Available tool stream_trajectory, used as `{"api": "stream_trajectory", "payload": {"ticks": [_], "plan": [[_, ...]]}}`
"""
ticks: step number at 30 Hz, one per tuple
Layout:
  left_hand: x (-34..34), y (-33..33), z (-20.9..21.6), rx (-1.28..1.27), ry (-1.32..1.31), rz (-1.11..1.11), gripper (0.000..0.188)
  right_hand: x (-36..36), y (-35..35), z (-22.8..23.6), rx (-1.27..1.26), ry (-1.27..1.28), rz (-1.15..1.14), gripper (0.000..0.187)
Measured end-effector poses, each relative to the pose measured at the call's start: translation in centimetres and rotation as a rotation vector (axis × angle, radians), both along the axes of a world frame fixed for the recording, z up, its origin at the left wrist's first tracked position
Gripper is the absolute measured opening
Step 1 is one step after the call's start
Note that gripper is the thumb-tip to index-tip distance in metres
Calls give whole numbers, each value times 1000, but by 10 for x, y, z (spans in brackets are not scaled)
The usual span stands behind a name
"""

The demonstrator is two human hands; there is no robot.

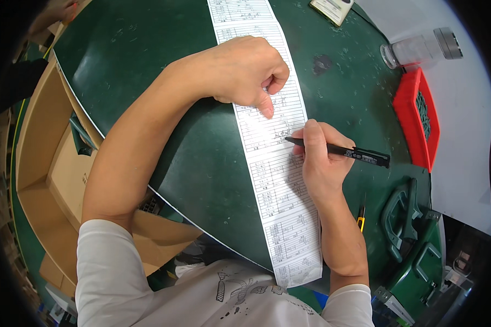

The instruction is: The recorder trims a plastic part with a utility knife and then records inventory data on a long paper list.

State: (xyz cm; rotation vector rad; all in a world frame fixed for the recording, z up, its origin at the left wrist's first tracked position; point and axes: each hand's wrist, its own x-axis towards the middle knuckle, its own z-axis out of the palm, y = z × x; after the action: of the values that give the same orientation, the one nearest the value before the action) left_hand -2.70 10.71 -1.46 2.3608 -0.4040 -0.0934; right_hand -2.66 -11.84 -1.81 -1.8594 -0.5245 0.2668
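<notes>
A long white strip of printed form sheets [278,191] with ruled lines and some handwriting runs from the far edge of the view to near my body. My left hand [251,71] rests on its upper part, fingers curled in and thumb pressed down on the paper; nothing shows in it. My right hand [324,158] grips a black pen [365,156] with a clip. The pen's tip points left and meets the sheet, or hovers just over it, beside some handwriting. It lies a little nearer to me than my left thumb.
The sheets lie on a dark green table [202,147]. To the right are a red bin [412,109] of small green parts, a clear bottle [420,49], a yellow-and-black knife-like tool [361,218] and a green handled case [420,267]. An open cardboard box [41,136] stands at left.
</notes>
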Motion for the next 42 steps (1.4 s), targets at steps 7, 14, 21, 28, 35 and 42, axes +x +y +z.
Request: {"api": "stream_trajectory", "payload": {"ticks": [7,14,21,28,35,42], "plan": [[0,-2,2,32,38,23,38,0,0,-1,-16,-8,17,34],[-1,-2,3,22,28,24,38,2,-1,-5,-27,-82,39,34],[-1,-1,1,11,21,21,37,0,5,8,102,177,-141,31],[-1,1,4,28,41,45,37,12,0,19,113,269,-171,33],[0,4,4,16,46,49,38,5,4,5,70,76,-101,33],[0,4,4,16,39,39,39,3,3,2,38,30,-54,33]]}}
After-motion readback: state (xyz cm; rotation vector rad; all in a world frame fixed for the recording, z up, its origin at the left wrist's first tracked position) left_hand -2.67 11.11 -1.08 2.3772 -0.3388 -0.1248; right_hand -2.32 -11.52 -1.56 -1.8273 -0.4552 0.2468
